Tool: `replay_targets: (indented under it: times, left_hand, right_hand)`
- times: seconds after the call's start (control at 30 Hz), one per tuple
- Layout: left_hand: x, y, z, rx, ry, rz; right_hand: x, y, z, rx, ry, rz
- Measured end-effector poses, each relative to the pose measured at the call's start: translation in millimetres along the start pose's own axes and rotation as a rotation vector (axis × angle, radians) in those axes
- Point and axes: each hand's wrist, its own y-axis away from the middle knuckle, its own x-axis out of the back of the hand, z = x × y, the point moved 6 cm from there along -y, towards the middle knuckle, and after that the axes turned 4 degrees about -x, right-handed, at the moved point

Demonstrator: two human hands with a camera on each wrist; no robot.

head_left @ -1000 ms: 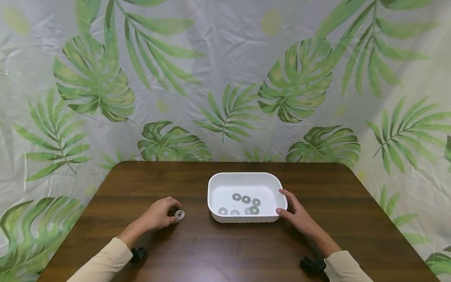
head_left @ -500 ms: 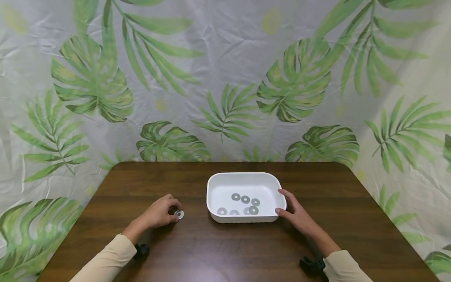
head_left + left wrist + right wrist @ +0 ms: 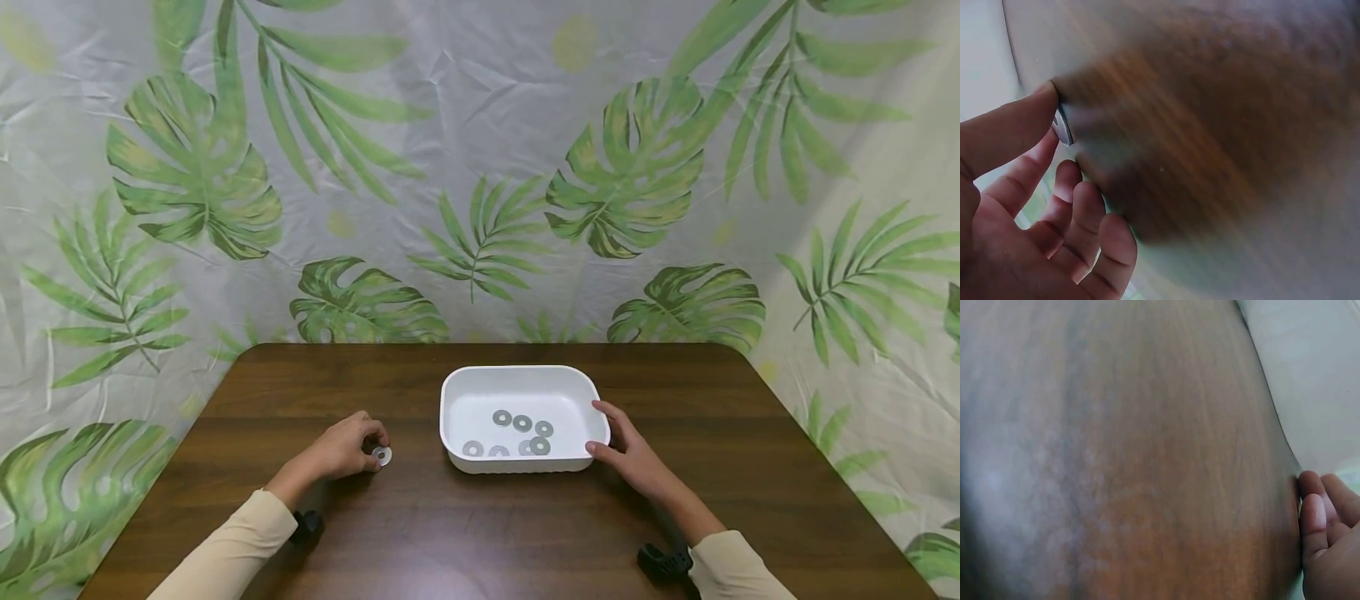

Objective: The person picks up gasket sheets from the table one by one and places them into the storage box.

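My left hand (image 3: 347, 447) is low over the brown tabletop, left of a white plastic tub (image 3: 517, 467). Its thumb and index finger pinch a flat metal washer (image 3: 386, 456), whose edge faces the wood in the left wrist view. The other fingers (image 3: 1117, 240) curl loosely beside it. At the tub's right end, my right hand (image 3: 636, 457) holds the rim, index fingertip on the side and thumb at the near corner. Several grey washers (image 3: 522, 423) lie flat on the tub's floor. In the right wrist view, only part of the right hand (image 3: 1329, 534) shows.
The dark wooden table (image 3: 480, 533) has rounded far corners. Behind it hangs a pale leaf-printed cloth (image 3: 480, 167). Black straps (image 3: 663, 564) are on both wrists, below cream sleeves (image 3: 738, 567).
The left forearm has shifted slightly right, while the pinched washer stays nearly in place. The right hand and the tub hold their positions.
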Motion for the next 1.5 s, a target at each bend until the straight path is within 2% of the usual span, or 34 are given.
replay_targets:
  times: [0.1,0.33,0.5,0.73,1.5]
  left_hand:
    - [0.7,-0.5,2.1,-0.01,0.009,0.007]
    - [0.0,1.1,2.2,0.016,0.076,-0.015]
    - [-0.2,2.8,1.9,-0.026,0.117,-0.049]
    - [0.1,4.3,0.6,-0.045,0.145,-0.097]
    - [1.7,5.3,-5.2,-0.008,0.178,-0.061]
  right_hand:
    - [0.1,0.2,-0.3,0.003,-0.002,-0.002]
    - [0.4,0.6,-0.5,0.003,0.0,-0.003]
    - [0.6,0.9,-1.3,0.002,-0.002,-0.005]
    - [0.8,0.7,-1.1,-0.005,-0.005,-0.008]
    - [0.4,0.6,-1.1,-0.006,-0.001,-0.012]
